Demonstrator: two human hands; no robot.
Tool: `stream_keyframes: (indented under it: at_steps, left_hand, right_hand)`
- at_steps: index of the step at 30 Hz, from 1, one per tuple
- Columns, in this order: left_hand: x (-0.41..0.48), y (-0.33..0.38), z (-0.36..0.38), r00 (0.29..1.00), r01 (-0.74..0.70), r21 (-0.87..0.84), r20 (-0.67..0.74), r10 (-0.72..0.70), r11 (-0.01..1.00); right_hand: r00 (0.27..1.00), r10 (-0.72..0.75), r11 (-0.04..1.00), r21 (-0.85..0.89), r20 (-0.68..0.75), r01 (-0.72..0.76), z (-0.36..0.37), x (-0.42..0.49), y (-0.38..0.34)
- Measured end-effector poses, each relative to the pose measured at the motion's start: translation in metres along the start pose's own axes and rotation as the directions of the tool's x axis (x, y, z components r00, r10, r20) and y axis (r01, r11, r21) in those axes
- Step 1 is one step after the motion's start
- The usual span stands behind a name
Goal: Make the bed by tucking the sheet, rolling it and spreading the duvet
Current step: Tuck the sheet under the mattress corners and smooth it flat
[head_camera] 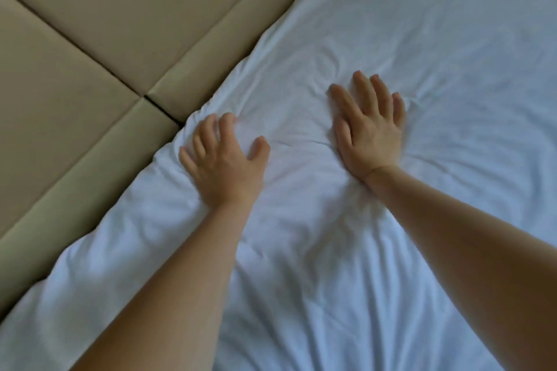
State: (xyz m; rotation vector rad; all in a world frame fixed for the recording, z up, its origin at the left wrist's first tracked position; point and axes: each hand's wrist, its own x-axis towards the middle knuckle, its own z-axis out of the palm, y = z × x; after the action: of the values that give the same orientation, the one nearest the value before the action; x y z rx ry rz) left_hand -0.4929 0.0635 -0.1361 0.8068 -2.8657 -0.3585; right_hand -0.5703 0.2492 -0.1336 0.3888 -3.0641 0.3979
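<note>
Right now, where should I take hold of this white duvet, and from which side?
I'd take the duvet by its rounded edge beside the beige headboard, coming from the left, next to your left hand. That edge looks puffy and pinchable; the middle under your right hand lies pressed flat.

Dim, soft daylight lies cool and bluish over the duvet, brightest beyond my right hand. Shallow shadows fill creases below that hand. Its fingertips smear slightly; the whole view is soft.
</note>
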Motion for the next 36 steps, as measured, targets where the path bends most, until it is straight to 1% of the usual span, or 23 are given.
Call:
stream_keyframes:
  at_steps: [2, 4, 7, 9, 11, 14, 16, 18, 19, 20, 22, 25, 27, 30, 32, 34, 36]
  left_hand:
    - [-0.019, -0.023, -0.008, 0.999, 0.032, -0.005, -0.04, -0.032, 0.999]
    - [-0.037, -0.046, -0.014, 0.998, 0.041, -0.001, -0.052, -0.041, 0.999]
    - [-0.057, -0.076, -0.022, 0.997, 0.026, -0.008, -0.067, -0.027, 1.0]
    - [-0.064, -0.089, -0.026, 0.995, 0.058, -0.021, -0.078, -0.06, 0.998]
    - [-0.071, -0.095, -0.03, 0.989, 0.118, -0.054, -0.08, -0.122, 0.992]
    - [-0.081, -0.099, -0.038, 0.952, 0.274, -0.203, -0.083, -0.295, 0.94]
    - [-0.087, -0.103, -0.046, 0.906, 0.401, -0.273, -0.022, -0.422, 0.874]
    - [-0.092, -0.11, -0.055, 0.875, 0.475, -0.244, 0.032, -0.482, 0.845]
    - [-0.093, -0.115, -0.06, 0.876, 0.479, -0.207, 0.05, -0.48, 0.853]
    - [-0.093, -0.121, -0.064, 0.886, 0.464, -0.167, 0.074, -0.459, 0.87]
    - [-0.089, -0.13, -0.07, 0.915, 0.393, -0.088, 0.137, -0.38, 0.915]
    - [-0.083, -0.136, -0.076, 0.948, 0.252, -0.011, 0.206, -0.244, 0.968]
    - [-0.082, -0.137, -0.078, 0.953, 0.201, -0.007, 0.233, -0.194, 0.98]
    - [-0.082, -0.141, -0.083, 0.958, 0.159, -0.009, 0.242, -0.152, 0.987]
    - [-0.08, -0.146, -0.087, 0.96, 0.139, -0.005, 0.248, -0.134, 0.99]
    - [-0.079, -0.153, -0.091, 0.962, 0.153, -0.033, 0.234, -0.141, 0.988]
    - [-0.079, -0.159, -0.094, 0.972, 0.167, -0.114, 0.186, -0.144, 0.979]
  right_hand:
    - [0.999, -0.042, 0.999, 0.003, 0.011, 0.042, -0.001, -0.018, -0.011]
    - [0.998, -0.067, 0.998, 0.02, 0.023, 0.066, 0.001, -0.043, -0.024]
    - [0.989, -0.144, 0.989, -0.007, 0.031, 0.145, 0.007, -0.085, -0.047]
    - [0.986, -0.167, 0.986, -0.006, 0.024, 0.168, 0.01, -0.111, -0.067]
    - [0.989, -0.143, 0.989, 0.028, 0.027, 0.142, 0.01, -0.134, -0.091]
    - [0.995, -0.083, 0.994, 0.076, 0.057, 0.078, 0.01, -0.163, -0.123]
    - [0.997, -0.035, 0.991, 0.129, 0.064, 0.026, 0.009, -0.178, -0.139]
    - [0.997, 0.022, 0.976, 0.215, 0.071, -0.037, 0.006, -0.19, -0.149]
    - [0.996, 0.039, 0.968, 0.244, 0.074, -0.057, 0.003, -0.195, -0.153]
    - [0.997, 0.039, 0.97, 0.238, 0.069, -0.054, 0.0, -0.2, -0.156]
    - [0.998, 0.0, 0.992, 0.129, 0.061, -0.007, -0.003, -0.206, -0.159]
    - [0.995, -0.039, 0.998, -0.049, 0.094, 0.044, -0.006, -0.196, -0.161]
    - [0.988, -0.084, 0.989, -0.113, 0.129, 0.099, -0.007, -0.179, -0.161]
    - [0.955, -0.213, 0.943, -0.212, 0.206, 0.255, -0.009, -0.156, -0.166]
    - [0.928, -0.273, 0.917, -0.222, 0.255, 0.331, -0.01, -0.148, -0.169]
    - [0.905, -0.266, 0.919, -0.196, 0.331, 0.341, -0.011, -0.146, -0.168]
    - [0.916, -0.273, 0.939, -0.127, 0.294, 0.321, -0.01, -0.147, -0.163]
